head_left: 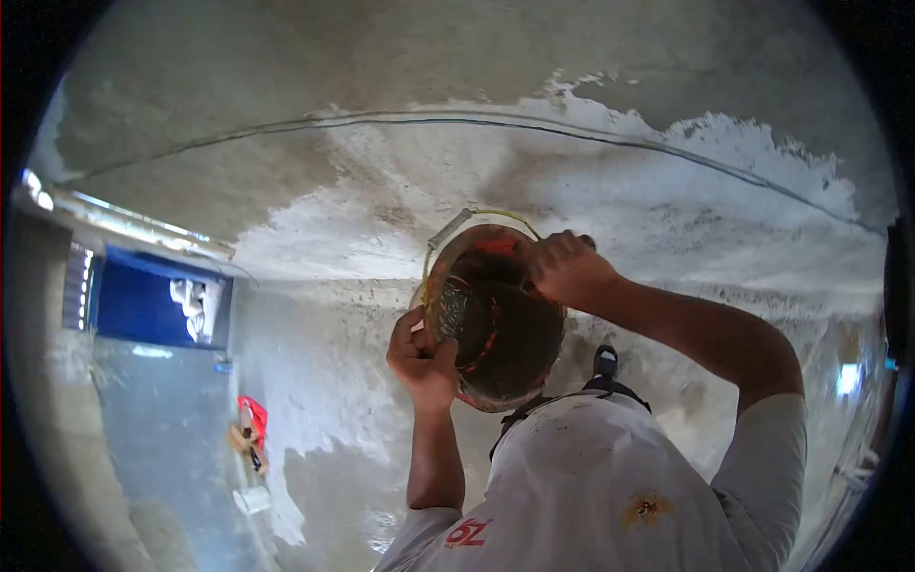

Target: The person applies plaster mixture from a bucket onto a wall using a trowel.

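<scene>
A bucket [512,345] is in front of my body, its mouth facing me. Wet grey-brown mix coats its reddish-orange inside. My left hand [424,367] is closed on the near-left part of the rim, thumb on the inner side. Along the far side of the rim runs the bucket's wire handle [448,229] with a pale grip. My right hand [569,272] is in a fist at the right edge of the mouth. A dark handle end [588,242] pokes out of that fist; whatever else belongs to it is hidden by the hand and the bucket.
A wall [591,181] with patchy white and grey plaster rises ahead, with a cable [457,118] strung across it. To the left are a blue door or panel [143,296], a red item [253,415] and a white container [253,500] on the floor. My shoe [605,360] shows below.
</scene>
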A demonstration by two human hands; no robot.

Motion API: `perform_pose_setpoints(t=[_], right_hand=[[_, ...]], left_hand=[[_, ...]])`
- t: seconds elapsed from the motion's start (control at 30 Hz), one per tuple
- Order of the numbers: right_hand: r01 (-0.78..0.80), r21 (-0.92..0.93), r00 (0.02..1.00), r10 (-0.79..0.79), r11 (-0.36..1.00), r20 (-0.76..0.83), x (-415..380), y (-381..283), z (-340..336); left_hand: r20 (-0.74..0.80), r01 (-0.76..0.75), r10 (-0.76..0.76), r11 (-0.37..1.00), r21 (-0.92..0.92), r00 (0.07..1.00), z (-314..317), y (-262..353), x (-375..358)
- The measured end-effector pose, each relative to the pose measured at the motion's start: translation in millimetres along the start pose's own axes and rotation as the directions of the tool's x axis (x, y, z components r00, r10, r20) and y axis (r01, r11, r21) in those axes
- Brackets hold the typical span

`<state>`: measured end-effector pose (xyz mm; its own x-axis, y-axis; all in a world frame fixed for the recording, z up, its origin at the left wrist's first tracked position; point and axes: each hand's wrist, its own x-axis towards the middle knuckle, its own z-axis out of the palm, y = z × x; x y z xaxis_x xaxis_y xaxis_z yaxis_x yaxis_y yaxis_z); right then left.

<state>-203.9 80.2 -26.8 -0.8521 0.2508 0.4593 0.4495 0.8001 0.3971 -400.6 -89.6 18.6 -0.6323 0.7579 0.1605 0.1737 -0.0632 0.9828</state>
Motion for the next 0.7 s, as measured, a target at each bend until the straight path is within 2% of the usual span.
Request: perform_pose_setpoints(t=[0.07, 0.13, 0.2, 0.27, 0.3, 0.37, 0.4, 0.47, 0.53, 0.6, 0.67, 0.7], right_hand=[[0.021, 0.0, 1.0, -0.021, 1.0, -0.016, -2.7, -11.5, 8.3], [0.096, 0.127, 0.985, -0.113, 0.987, 0.133, -8.7, -32.5, 10.0], [0.086, 0.142, 0.993, -0.097, 0.986, 0.067, -14.9, -45.2, 8.9], [-0.145, 0.21, 0.971, 0.098, 0.967, 0.218, -15.1, -63.0, 3.9], [-0.155, 0.217, 0.971, 0.108, 0.964, 0.213, -14.8, -68.7, 2.0], [-0.444, 0.536, 0.876, 0.221, 0.718, 0.429, -15.6, -74.4, -2.6], [-0.448, 0.541, 0.875, 0.223, 0.711, 0.431, -14.6, -71.9, -8.9], [-0.62, 0.562, 0.757, 0.229, 0.547, 0.612, -12.0, -60.1, -27.6], [-0.625, 0.552, 0.759, 0.265, 0.552, 0.595, -20.4, -45.8, -36.9], [-0.627, 0.535, 0.761, 0.301, 0.566, 0.574, -27.3, -32.0, -47.6], [-0.571, 0.355, 0.79, 0.377, 0.74, 0.485, -29.9, -21.2, -57.3], [-0.571, 0.353, 0.79, 0.379, 0.742, 0.482, -29.6, -19.1, -57.8]], left_hand=[[0.004, -0.059, 0.059, 0.998, 0.026, 0.998, 1.9, -5.8, 3.8], [0.02, -0.143, 0.143, 0.99, 0.015, 0.99, -0.4, -12.5, 6.1], [0.073, -0.177, 0.172, 0.982, 0.067, 0.982, -2.4, -14.0, 9.4], [0.123, -0.215, 0.2, 0.969, 0.123, 0.972, -5.7, -14.3, 14.7], [0.145, -0.251, 0.229, 0.955, 0.16, 0.963, -8.1, -15.0, 16.9], [0.169, -0.283, 0.252, 0.937, 0.202, 0.953, -13.9, -20.3, 21.7], [0.114, -0.25, 0.232, 0.951, 0.18, 0.966, -20.2, -24.5, 26.4], [0.059, -0.215, 0.208, 0.963, 0.162, 0.976, -27.9, -21.0, 32.8], [0.018, -0.15, 0.15, 0.987, 0.062, 0.989, -29.6, -8.1, 39.6], [0.023, -0.127, 0.126, 0.991, 0.047, 0.992, -30.8, -5.9, 44.8], [0.06, -0.087, 0.088, 0.996, -0.03, 0.994, -28.1, -4.6, 47.3], [0.06, -0.09, 0.091, 0.995, -0.032, 0.994, -27.7, -5.4, 48.1]])
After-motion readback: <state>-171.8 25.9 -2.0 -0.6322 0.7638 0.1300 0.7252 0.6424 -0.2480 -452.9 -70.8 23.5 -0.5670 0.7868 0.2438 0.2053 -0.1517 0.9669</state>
